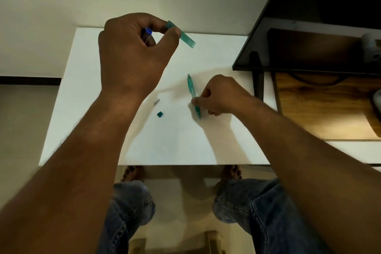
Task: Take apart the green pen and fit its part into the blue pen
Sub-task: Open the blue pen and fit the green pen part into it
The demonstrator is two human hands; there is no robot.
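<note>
My left hand [132, 55] is raised over the far left of the white table [86, 93]. Its thumb and forefinger pinch a translucent green pen barrel piece [184, 36] that sticks out to the right. The blue tip of a pen [148, 31] shows inside the same fist; the rest of that pen is hidden. My right hand [220, 97] rests on the table and pinches the lower part of a slim green pen part [191, 86] lying on the surface. A small green cap piece [160, 114] and a short silver piece [156, 101] lie loose between my hands.
A dark shelf unit [309, 47] with a wooden lower board [321, 107] stands close on the right of the table. The table's near edge runs above my knees in blue jeans [247, 208]. A pale wall lies beyond the far edge.
</note>
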